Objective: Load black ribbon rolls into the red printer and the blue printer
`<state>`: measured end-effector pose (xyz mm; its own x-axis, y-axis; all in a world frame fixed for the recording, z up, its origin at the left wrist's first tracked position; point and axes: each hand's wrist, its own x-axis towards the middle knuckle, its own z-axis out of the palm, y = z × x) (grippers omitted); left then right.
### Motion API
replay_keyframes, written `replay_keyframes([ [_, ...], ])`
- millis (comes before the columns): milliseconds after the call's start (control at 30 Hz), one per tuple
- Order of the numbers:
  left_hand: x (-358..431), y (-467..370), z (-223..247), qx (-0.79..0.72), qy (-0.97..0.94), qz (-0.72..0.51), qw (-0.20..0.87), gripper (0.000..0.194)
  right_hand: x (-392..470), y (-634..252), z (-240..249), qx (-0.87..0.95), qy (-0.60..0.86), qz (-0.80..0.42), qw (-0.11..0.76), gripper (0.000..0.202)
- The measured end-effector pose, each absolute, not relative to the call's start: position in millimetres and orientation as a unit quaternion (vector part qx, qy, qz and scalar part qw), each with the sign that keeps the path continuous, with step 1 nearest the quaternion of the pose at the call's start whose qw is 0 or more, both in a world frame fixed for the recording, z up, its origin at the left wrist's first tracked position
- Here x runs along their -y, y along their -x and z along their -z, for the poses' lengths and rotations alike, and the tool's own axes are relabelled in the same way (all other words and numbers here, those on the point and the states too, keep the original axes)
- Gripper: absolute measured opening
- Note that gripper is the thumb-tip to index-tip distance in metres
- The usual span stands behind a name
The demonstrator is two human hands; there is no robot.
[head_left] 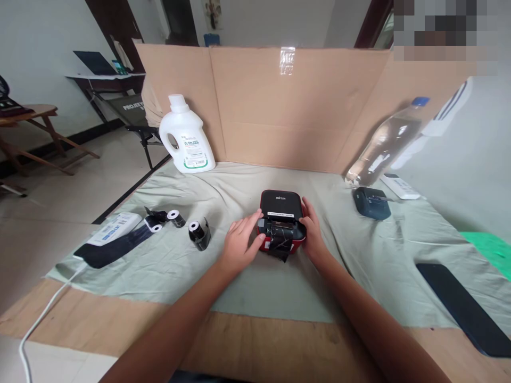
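Note:
A small black and red portable printer (280,205) rests on the cloth in front of me, its lid raised backward. Black glossy paper from a roll (282,232) lies across its front and hangs over the near edge. My left hand (240,240) is at the left side, fingers stretched out and tips touching the printer, thumb apart. Around the right side curls my right hand (312,230), thumb on the near corner and fingers along the edge. To the left stand a black paper roll (199,236) with a white core and another small roll (176,218).
A white detergent bottle (187,138) stands back left; a clear bottle with a blue cap (385,141) leans back right. Cardboard (295,106) walls the rear. A dark blue device (371,203) and phone (463,306) lie right. A white-cabled power strip (114,230) lies left.

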<state>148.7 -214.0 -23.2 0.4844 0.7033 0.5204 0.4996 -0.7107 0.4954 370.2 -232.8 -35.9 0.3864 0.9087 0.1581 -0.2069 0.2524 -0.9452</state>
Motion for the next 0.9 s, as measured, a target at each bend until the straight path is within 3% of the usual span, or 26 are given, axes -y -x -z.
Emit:
replay_keyframes([
  [167, 211.6, -153.6, 20.2, -0.333, -0.863, -0.359, 0.125, 0.046, 231.3, -369.6, 33.7, 0.419, 0.454, -0.375, 0.691, 0.058],
  [300, 213.7, -156.3, 28.2, -0.322, -0.839, -0.403, 0.171, 0.047, 241.2, -372.1, 42.5, 0.414, 0.484, -0.361, 0.681, 0.052],
  [467, 218.5, -156.9, 31.9, -0.365, -0.756, -0.411, 0.356, 0.057, 273.2, -383.7, 52.8, 0.497, 0.497, -0.366, 0.610, 0.057],
  [600, 217.2, -156.2, 18.3, -0.359, -0.711, -0.353, 0.491, 0.047, 285.6, -380.4, 47.8, 0.615, 0.537, -0.267, 0.512, 0.082],
  [733, 202.7, -142.2, -5.5, -0.384, -0.685, -0.371, 0.495, 0.038, 261.2, -356.6, 25.1, 0.645, 0.546, -0.192, 0.499, 0.078],
  [900, 140.9, -91.9, -31.7, -0.445, -0.629, -0.444, 0.456, 0.028, 184.8, -301.9, -15.4, 0.663, 0.505, -0.205, 0.513, 0.083],
])
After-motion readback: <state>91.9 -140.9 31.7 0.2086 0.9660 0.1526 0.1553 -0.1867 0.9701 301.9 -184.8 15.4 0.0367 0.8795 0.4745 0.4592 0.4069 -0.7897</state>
